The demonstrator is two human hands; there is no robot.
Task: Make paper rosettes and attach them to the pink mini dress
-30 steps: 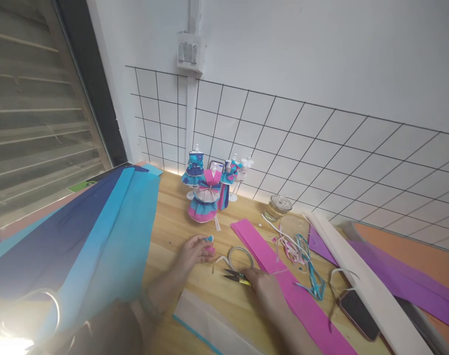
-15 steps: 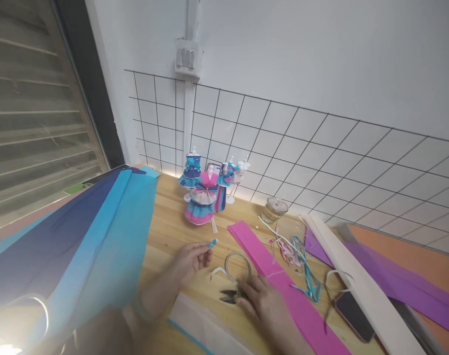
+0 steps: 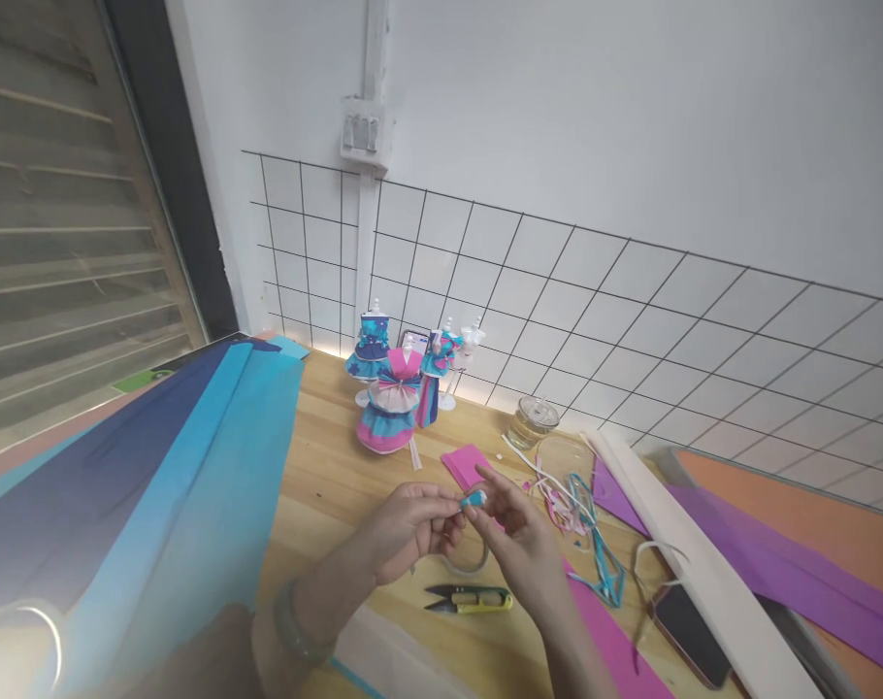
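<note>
In the head view, a small blue piece (image 3: pixel 474 499) with a whitish end is held in a narrow pinch between the thumb and fingers of the left hand (image 3: pixel 421 529). It is also met by the thumb of the right hand (image 3: pixel 518 529), whose other fingers are parted and partly raised; whether the piece is gripped on that side too cannot be told. Both hands are held above the desk (image 3: pixel 325 476).

Just below the fingers, a grey ring (image 3: pixel 466 572) is partly covered by the hands, and yellow-handled snips (image 3: pixel 471 601) are laid on the desk nearer the wearer. A magenta strip (image 3: pixel 616 643) is crossed by the right hand and is seen on both sides of it. Right of the fingers, a tangle of blue trimmings (image 3: pixel 608 568) is spread, with a dark phone (image 3: pixel 693 631) partly overlapped by a long pale strip (image 3: pixel 718 578) farther right. Beyond the fingers, a tiered pink dress (image 3: pixel 392 403) is displayed in front of other miniature dresses (image 3: pixel 373 340), and a glass jar (image 3: pixel 533 424) is placed beyond and to the right. Well left of the fingers, blue sheets (image 3: pixel 230 466) are spread out.
</note>
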